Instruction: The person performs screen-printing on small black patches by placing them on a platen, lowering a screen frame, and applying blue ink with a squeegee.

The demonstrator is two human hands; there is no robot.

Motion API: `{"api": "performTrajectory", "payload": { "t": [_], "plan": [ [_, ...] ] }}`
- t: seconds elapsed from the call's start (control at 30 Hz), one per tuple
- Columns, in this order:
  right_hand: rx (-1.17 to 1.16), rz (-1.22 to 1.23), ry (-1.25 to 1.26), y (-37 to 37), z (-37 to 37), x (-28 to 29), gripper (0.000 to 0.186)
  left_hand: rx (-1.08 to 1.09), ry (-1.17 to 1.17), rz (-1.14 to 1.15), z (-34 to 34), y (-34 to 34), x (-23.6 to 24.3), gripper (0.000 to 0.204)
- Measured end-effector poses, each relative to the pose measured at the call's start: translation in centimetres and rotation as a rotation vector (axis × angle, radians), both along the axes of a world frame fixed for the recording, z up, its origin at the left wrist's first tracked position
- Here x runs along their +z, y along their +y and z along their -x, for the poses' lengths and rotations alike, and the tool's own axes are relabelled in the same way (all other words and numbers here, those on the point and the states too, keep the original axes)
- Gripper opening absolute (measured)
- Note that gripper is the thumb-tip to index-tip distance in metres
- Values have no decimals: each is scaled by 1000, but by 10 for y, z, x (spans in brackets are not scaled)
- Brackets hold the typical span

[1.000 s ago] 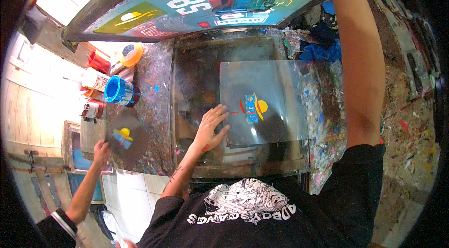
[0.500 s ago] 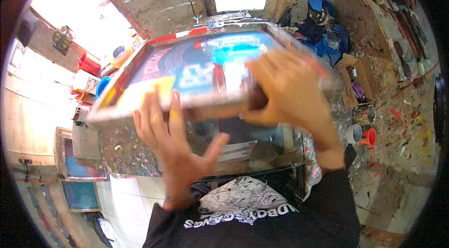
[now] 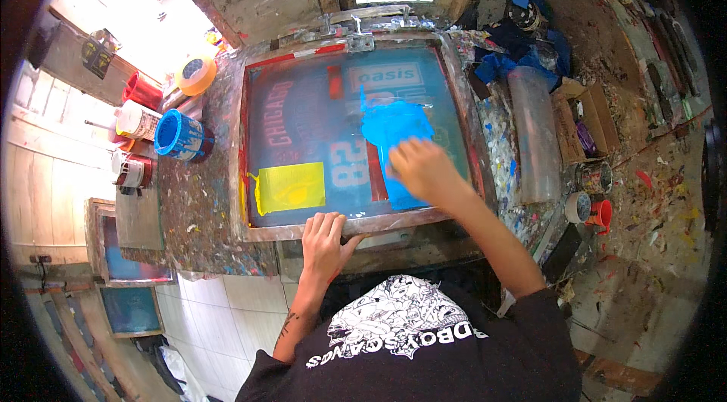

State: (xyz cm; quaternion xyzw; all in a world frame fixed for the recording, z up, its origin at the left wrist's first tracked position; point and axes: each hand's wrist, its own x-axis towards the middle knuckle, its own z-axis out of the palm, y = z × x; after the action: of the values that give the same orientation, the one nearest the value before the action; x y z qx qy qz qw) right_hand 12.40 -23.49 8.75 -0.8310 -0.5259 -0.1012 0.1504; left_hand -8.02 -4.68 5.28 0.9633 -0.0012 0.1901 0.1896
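Observation:
A wooden-framed printing screen [image 3: 240, 122] lies flat on the paint-spattered table in front of me. My left hand [image 3: 324, 244] grips its near edge, fingers over the top and thumb along the front. Thick blue ink [image 3: 396, 123] covers part of the mesh right of centre and runs in a strip toward me. Over that strip is my right hand [image 3: 425, 171], its fingers closed; what they hold, if anything, is hidden under them. On the mesh's near left is a yellow patch [image 3: 291, 186]. Metal hinge clamps [image 3: 360, 41] stand at the far edge.
Left of the screen stand an open blue ink tub [image 3: 182, 137], a red container [image 3: 141, 90] and an orange round container [image 3: 195, 75]. To the right lie a cloudy plastic sheet [image 3: 535, 133], a cardboard box [image 3: 594, 118] and a red cup [image 3: 600, 214].
The screen has come down from a raised tilt to lie flat. My right hand has left its near edge for the blue ink; my left hand has shifted lower and closed on the edge.

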Motion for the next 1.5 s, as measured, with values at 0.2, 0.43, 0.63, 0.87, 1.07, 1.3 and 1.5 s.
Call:
{"api": "performTrajectory", "payload": {
  "t": [0.2, 0.43, 0.63, 0.87, 1.07, 1.3, 1.5],
  "plan": [
    [-126, -1, -53, 33, -94, -13, 23, -24, -1, -8, -1, 0, -15, 48],
    [-117, 40, 17, -11, 37, -17, 22, 25, 4, 24, 2, -2, -15, 48],
    [-171, 72, 99, -36, 99, -2, 38, -18, 4, 11, 5, 2, -9, 48],
    [-198, 76, 91, -42, 97, 98, 71, -20, -72, -29, -7, 9, 76, 49],
    [-34, -204, -189, -18, 0, 183, 83, 189, -708, -415, -35, 4, 146, 44],
    [10, -124, -162, 4, -57, 274, 75, 30, -157, -114, -173, 4, -44, 46],
    [-52, -134, -260, 11, -61, 291, 64, -85, -144, -209, -140, 13, -19, 40]
  ]
}}
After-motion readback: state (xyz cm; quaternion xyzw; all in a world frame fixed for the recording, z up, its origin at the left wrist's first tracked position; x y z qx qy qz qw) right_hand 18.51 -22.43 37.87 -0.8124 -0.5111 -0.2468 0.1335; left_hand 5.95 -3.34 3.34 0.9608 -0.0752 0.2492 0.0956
